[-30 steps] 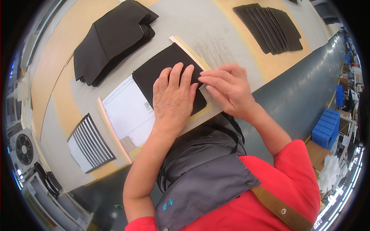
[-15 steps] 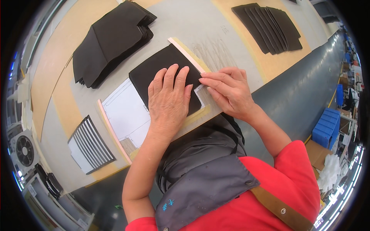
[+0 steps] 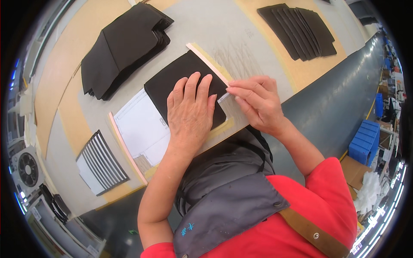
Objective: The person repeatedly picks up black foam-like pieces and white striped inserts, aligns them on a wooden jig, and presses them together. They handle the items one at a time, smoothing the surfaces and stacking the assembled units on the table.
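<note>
A black flat piece of sheet material lies on a white printed paper on the table. My left hand rests flat on the black piece, fingers stretched out and slightly apart. At its right edge, my right hand pinches thumb and fingertips together, by the lower end of a pale pink strip. Whatever sits between those fingertips is hidden or too small to name. A second pink strip runs along the paper's left side.
Black cut pieces form a thick stack at the far left, and several more lie fanned out at the far right. A black-and-white striped piece is near the left edge. Blue crates stand right, beyond the floor.
My right hand has shifted slightly right, its pinched fingertips moving a little outward from the black piece. My left hand stays flat on the piece, almost unmoved.
</note>
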A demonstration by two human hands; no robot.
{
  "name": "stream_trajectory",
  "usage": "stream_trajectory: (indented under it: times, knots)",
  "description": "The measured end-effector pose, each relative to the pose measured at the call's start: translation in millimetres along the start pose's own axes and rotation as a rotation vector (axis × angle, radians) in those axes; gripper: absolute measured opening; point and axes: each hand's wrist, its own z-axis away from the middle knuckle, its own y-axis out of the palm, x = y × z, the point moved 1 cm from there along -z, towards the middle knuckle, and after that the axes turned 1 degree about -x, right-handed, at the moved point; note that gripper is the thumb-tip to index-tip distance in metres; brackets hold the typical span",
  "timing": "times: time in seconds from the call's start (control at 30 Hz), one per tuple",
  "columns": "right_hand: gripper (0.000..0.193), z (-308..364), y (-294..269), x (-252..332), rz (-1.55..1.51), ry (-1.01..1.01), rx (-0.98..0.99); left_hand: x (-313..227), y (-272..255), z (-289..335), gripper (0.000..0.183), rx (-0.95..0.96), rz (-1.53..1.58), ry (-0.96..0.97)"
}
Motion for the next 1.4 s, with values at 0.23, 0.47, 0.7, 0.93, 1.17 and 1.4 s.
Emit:
stream_trajectory:
  times: [0.23, 0.47, 0.7, 0.93, 1.17, 1.4]
  knots:
    - [0.028, -0.4, 4.1, 7.6, 0.122, -0.077, 0.055, 2.9, 1.1, -0.6, 0.048, 0.003, 0.003, 0.028]
    - [0.030, -1.3, 5.1, 8.5, 0.133, -0.081, 0.071, 11.8, 4.0, -18.0, 0.049, -0.040, -0.033, 0.041]
    - [0.032, 0.6, 4.8, 7.2, 0.115, -0.083, 0.066, 14.6, 5.4, -22.7, 0.049, -0.006, -0.072, 0.026]
    - [0.035, 1.1, 6.2, 7.6, 0.098, -0.077, 0.065, 16.2, 5.8, -21.5, 0.052, -0.019, -0.108, 0.052]
    - [0.030, 1.7, 8.5, 7.8, 0.125, -0.071, 0.043, 18.7, 6.1, -21.0, 0.048, -0.025, -0.053, 0.050]
    - [0.019, -1.7, -6.4, -1.9, -0.197, 0.172, -0.057, 17.5, 6.1, -20.5, 0.046, 0.004, -0.035, 0.007]
